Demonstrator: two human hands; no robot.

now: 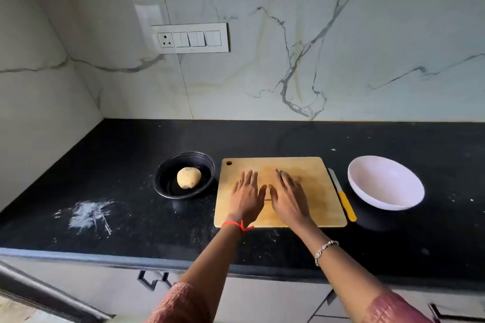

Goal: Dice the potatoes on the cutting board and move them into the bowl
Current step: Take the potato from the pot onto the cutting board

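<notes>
A wooden cutting board (315,168) lies on the black counter. My left hand (246,193) and my right hand (288,195) rest flat on it side by side, fingers straight, holding nothing. One whole potato (189,177) sits in a black bowl (168,168) just left of the board. A white bowl (385,182) with nothing in it stands to the right. Between the board and the white bowl lies a knife (342,195) with a yellow handle, its blade pointing away from me.
A smear of white powder (90,214) marks the counter at the left. The counter's front edge (105,257) runs below my wrists. A marble wall with a switch panel (191,38) stands behind, and a side wall closes the left corner.
</notes>
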